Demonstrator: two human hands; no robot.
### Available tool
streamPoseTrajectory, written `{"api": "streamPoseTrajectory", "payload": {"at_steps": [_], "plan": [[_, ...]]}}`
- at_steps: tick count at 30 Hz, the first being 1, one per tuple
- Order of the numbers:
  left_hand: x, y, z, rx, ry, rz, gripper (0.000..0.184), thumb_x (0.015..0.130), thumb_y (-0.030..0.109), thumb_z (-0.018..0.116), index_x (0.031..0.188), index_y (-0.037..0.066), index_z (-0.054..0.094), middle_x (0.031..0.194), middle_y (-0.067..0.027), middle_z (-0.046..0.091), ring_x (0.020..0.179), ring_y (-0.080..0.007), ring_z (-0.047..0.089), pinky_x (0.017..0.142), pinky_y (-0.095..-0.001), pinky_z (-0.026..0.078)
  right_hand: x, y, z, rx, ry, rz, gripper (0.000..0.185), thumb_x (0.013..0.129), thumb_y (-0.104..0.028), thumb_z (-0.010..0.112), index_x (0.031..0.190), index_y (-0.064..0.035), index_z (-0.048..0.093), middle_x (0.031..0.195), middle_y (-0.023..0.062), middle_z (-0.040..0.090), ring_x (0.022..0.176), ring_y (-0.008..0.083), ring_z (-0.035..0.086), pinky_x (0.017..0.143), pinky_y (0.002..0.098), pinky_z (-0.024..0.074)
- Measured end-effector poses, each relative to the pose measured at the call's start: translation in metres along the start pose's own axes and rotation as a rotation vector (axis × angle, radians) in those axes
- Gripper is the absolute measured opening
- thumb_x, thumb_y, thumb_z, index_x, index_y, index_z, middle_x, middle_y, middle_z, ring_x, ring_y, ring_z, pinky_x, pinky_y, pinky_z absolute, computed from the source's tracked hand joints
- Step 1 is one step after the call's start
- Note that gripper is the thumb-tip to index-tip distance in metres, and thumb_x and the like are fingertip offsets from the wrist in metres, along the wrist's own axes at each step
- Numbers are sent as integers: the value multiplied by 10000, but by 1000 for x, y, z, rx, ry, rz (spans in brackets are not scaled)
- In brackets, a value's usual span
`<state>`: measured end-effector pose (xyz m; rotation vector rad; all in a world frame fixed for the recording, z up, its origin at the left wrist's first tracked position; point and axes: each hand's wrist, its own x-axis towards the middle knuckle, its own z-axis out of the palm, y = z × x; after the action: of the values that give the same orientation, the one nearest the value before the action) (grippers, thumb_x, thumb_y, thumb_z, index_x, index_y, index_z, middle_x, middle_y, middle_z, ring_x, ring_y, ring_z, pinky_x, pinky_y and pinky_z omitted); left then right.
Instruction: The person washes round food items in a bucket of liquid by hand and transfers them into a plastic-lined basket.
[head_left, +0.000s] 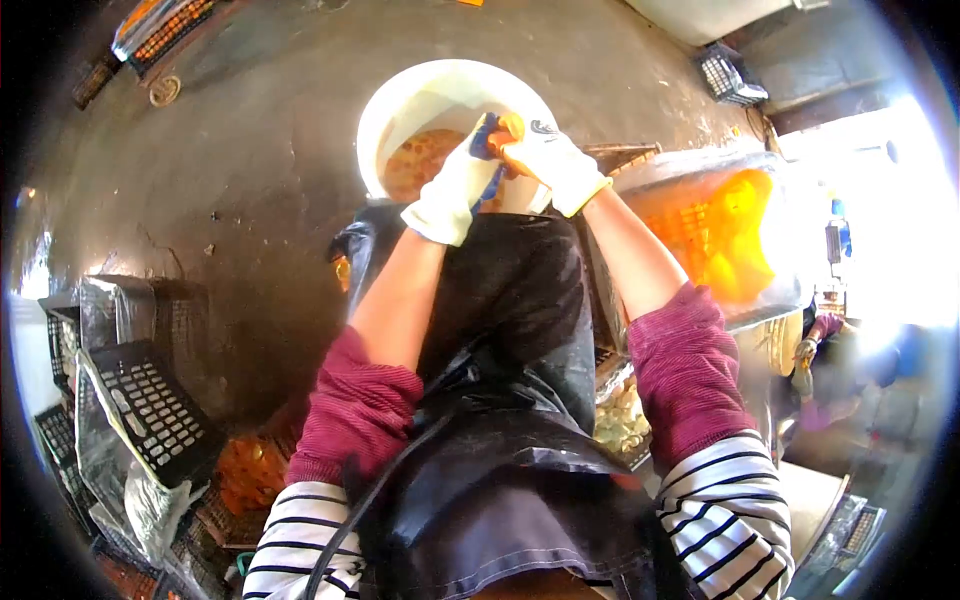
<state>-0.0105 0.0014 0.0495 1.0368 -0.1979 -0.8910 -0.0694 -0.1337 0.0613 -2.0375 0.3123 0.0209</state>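
Both my hands wear white gloves and meet over a large white bucket (374, 135) in front of my knees. My left hand (465, 183), its glove blue at the fingers, is closed against the fingertips of my right hand (545, 157). The right hand is closed too. Orange shows at its fingers; whether that is glove coating or a held piece, I cannot tell. Below the hands, in the bucket, lie many small orange-brown round pieces (420, 160), seemingly in liquid. A black apron (500, 290) covers my lap, close to the bucket's near rim.
On the right stands a plastic-lined crate with a bright orange thing (715, 240), and pale pieces (622, 425) lie lower down. Black crates (155, 410) are stacked at left beside orange-red contents (248, 475). Another person's gloved hand (804, 352) shows far right. Wet-looking floor (250, 130) spreads ahead.
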Motion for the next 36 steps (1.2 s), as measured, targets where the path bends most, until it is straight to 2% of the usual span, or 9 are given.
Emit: {"api": "streamPoseTrajectory", "payload": {"at_steps": [4, 5, 11, 14, 18, 21, 24, 30, 36], "plan": [[-9, 4, -2, -56, 35, 114, 356, 941, 327, 489, 1052, 4, 588, 881, -47, 605, 753, -142, 552, 669, -243, 453, 6, -5, 12, 190, 118, -17, 200, 839, -102, 554, 1026, -43, 592, 989, 96, 617, 918, 180, 574, 829, 284, 444], [-14, 8, -1, -50, 49, 134, 348, 947, 319, 477, 1024, 1, 596, 850, -55, 606, 719, -148, 554, 647, -252, 457, 8, -5, 14, 121, 128, -113, 188, 891, -184, 544, 1003, -40, 587, 856, 36, 591, 651, 115, 558, 543, 247, 466], [-3, 2, -22, 28, 113, 197, 206, 908, 152, 475, 940, 7, 617, 749, -108, 621, 613, -175, 582, 581, -291, 470, 23, 28, 9, 101, 39, -141, 194, 862, -129, 557, 1037, -51, 583, 924, 64, 597, 815, 177, 590, 614, 280, 488], [8, -2, -38, 826, 87, 442, 178, 871, 124, 485, 920, 20, 621, 742, -113, 621, 643, -167, 605, 592, -278, 478, 13, 20, 7, 405, -31, -160, 231, 864, -154, 570, 1073, -58, 582, 954, 69, 600, 833, 192, 592, 590, 296, 502], [30, -32, -48, 421, 193, 453, 233, 891, 208, 473, 947, 35, 619, 796, -108, 626, 696, -187, 615, 606, -293, 487, 8, 0, 15, 538, -90, -80, 278, 855, -177, 604, 1109, -65, 587, 1016, 67, 609, 866, 183, 591, 597, 313, 506], [1, 0, -20, -331, 170, 16, 293, 931, 252, 436, 990, 14, 597, 872, -104, 623, 752, -204, 608, 621, -311, 491, 15, 2, 19, 383, -30, -31, 270, 854, -155, 606, 1102, -50, 589, 1027, 62, 611, 906, 162, 584, 668, 301, 491], [-5, 7, -12, -322, 169, -57, 343, 949, 291, 409, 1027, 3, 577, 917, -104, 609, 782, -203, 590, 643, -325, 489, 26, 12, 19, 302, 34, -6, 218, 863, -105, 572, 1061, -15, 592, 992, 64, 621, 943, 143, 581, 842, 270, 464], [-1, 16, -12, -211, 177, -149, 447, 942, 361, 455, 1223, 17, 501, 1147, -106, 553, 1026, -184, 512, 903, -277, 413, 46, 76, 13, -316, 179, -97, 234, 859, -188, 541, 1032, -46, 611, 966, 71, 627, 845, 146, 583, 724, 265, 453], [24, -7, -34, -480, 177, -90, 571, 940, 480, 355, 1192, -15, 492, 1092, -164, 578, 973, -253, 559, 871, -349, 462, -16, -13, 7, 25, 110, -199, 283, 869, -246, 539, 1026, -21, 607, 964, 79, 614, 648, 133, 559, 642, 276, 462]]}}
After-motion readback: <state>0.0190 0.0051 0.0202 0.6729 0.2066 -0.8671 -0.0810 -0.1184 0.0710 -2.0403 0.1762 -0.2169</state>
